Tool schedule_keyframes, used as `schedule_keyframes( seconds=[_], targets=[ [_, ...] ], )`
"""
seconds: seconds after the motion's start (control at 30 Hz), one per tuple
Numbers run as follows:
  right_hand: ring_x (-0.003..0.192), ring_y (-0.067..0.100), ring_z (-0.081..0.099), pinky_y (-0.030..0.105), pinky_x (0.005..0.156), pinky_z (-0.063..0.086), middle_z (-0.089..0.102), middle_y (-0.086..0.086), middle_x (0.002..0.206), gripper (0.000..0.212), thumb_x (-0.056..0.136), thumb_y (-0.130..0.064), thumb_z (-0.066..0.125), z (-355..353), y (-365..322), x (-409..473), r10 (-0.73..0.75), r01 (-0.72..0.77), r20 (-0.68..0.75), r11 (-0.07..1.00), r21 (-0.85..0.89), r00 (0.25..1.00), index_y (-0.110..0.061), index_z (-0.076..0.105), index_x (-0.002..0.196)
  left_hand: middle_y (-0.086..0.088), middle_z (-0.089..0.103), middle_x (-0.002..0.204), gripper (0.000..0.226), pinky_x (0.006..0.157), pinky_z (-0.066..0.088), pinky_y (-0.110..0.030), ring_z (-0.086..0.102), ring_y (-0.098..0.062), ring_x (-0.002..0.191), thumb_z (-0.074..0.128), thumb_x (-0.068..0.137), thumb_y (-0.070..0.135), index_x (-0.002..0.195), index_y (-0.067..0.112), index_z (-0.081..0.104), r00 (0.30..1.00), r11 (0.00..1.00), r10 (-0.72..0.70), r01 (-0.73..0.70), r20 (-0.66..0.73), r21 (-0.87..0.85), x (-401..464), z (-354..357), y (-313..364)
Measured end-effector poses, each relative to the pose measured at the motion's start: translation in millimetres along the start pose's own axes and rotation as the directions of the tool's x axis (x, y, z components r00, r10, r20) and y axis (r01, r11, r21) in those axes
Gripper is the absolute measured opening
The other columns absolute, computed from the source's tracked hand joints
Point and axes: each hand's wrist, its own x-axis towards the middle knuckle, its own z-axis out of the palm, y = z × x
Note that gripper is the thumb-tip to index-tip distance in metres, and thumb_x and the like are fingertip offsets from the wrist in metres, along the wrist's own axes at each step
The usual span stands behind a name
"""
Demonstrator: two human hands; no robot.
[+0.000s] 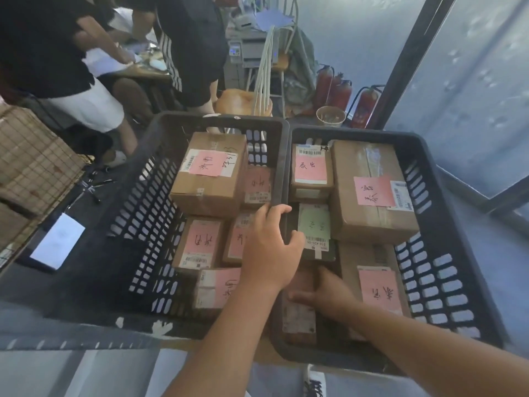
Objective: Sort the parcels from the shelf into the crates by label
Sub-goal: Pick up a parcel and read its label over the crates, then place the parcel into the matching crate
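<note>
Two black slotted crates stand side by side: the left crate (148,179) and the right crate (446,213). Both hold several brown cardboard parcels with pink handwritten labels, such as a big box (209,179) at the left and a large one (372,193) at the right. A dark parcel with a green label (315,227) lies in the right crate. My left hand (272,242) grips the rims where the two crates meet. My right hand (326,293) rests low in the right crate on a small brown parcel (299,319), fingers around its top end.
Two people stand at a table at the back left. A wooden stool (243,103), a chair, a printer and red fire extinguishers (337,90) are behind the crates. A wire cage with cardboard (31,161) is on the left. A white card (57,239) lies on the floor.
</note>
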Motion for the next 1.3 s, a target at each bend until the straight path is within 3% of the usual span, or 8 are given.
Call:
schedule_keyframes(
  seconds=[0.1,0.23,0.37,0.5,0.67,0.9,1.13,1.3],
  targets=[
    [0.128,0.008,0.052,0.026,0.100,0.043,0.052,-0.007,0.153,0.118,0.062,-0.071,0.088,-20.7,-8.7,-38.7,-0.067,0.065,0.013,0.993,0.101,0.998,-0.027,0.035,0.158,0.010,0.040,0.157,0.047,0.109,0.045,-0.036,0.044,-0.019,0.142,0.058,0.096,0.039,0.142,0.039,0.047,1.000,1.000,0.014,-0.014,-0.002,0.008,-0.6,-1.4,1.1],
    [0.155,0.020,0.032,0.042,0.120,0.036,0.026,-0.007,0.171,0.151,0.041,-0.095,0.074,-46.3,-19.6,-84.9,-0.139,0.142,-0.039,0.985,0.097,0.990,-0.037,0.013,0.166,0.012,0.036,0.159,0.051,0.102,0.046,-0.037,0.046,-0.018,0.138,0.055,0.096,0.045,0.145,0.042,0.042,0.999,1.000,0.028,-0.028,0.043,0.002,-4.8,-8.0,3.6],
    [0.144,0.002,0.029,0.039,0.122,0.031,0.026,-0.028,0.159,0.136,0.050,-0.084,0.082,-73.6,-30.8,-122.8,-0.316,0.330,-0.117,0.934,0.139,0.942,-0.047,0.013,0.162,0.013,0.026,0.166,0.068,0.116,0.041,-0.054,0.031,-0.019,0.152,0.047,0.085,0.064,0.149,0.047,0.034,0.996,0.999,0.035,-0.035,0.083,0.005,-19.9,-23.8,10.0],
    [0.147,-0.007,0.027,0.040,0.125,0.028,0.024,-0.041,0.156,0.130,0.052,-0.084,0.086,-100.9,-38.7,-142.3,-0.501,0.522,-0.150,0.836,0.171,0.852,-0.058,0.015,0.158,0.022,0.013,0.169,0.078,0.124,0.031,-0.053,0.017,-0.011,0.157,0.052,0.083,0.068,0.154,0.053,0.025,0.996,0.997,0.077,-0.076,0.039,-0.024,-48.0,-53.5,24.1],
    [0.132,-0.030,0.031,0.013,0.112,0.030,0.027,-0.062,0.140,0.120,0.055,-0.079,0.088,-135.6,-64.3,-166.5,-0.747,0.751,-0.093,0.646,0.135,0.659,-0.069,0.017,0.152,0.030,0.013,0.166,0.085,0.125,0.028,-0.048,0.017,-0.004,0.155,0.058,0.081,0.066,0.155,0.059,0.016,0.990,0.993,0.117,-0.117,-0.083,0.004,-99.3,-100.9,41.5],
    [0.154,-0.011,0.014,0.038,0.124,0.025,0.016,-0.039,0.165,0.124,0.062,-0.073,0.087,-139.7,-101.7,-206.2,-0.941,0.945,0.158,0.314,0.086,0.299,-0.059,0.012,0.160,0.035,0.032,0.156,0.085,0.118,0.032,-0.025,0.031,0.009,0.146,0.070,0.084,0.046,0.156,0.053,0.025,0.916,0.998,0.036,-0.052,-0.400,-0.030,-225.0,-143.7,67.2],
    [0.154,-0.008,0.016,0.045,0.128,0.023,0.019,-0.043,0.161,0.126,0.053,-0.085,0.083,-77.1,-137.3,-299.9,-0.944,0.974,0.328,0.104,0.200,0.034,-0.066,0.011,0.155,0.047,0.021,0.152,0.091,0.109,0.017,0.000,0.018,0.026,0.141,0.078,0.085,0.052,0.159,0.048,0.025,0.726,0.980,-0.034,0.159,-0.687,0.119,-402.2,-175.7,72.6],
    [0.155,-0.004,0.017,0.040,0.127,0.022,0.016,-0.046,0.160,0.132,0.042,-0.089,0.083,1.5,-161.2,-404.6,-0.896,0.958,0.424,-0.006,0.288,-0.133,-0.070,0.012,0.152,0.039,0.016,0.162,0.093,0.118,0.016,-0.018,0.013,0.017,0.148,0.073,0.084,0.065,0.159,0.053,0.018,0.551,0.914,-0.092,0.378,-0.830,0.149,-551.5,-200.0,75.0]
  ],
)
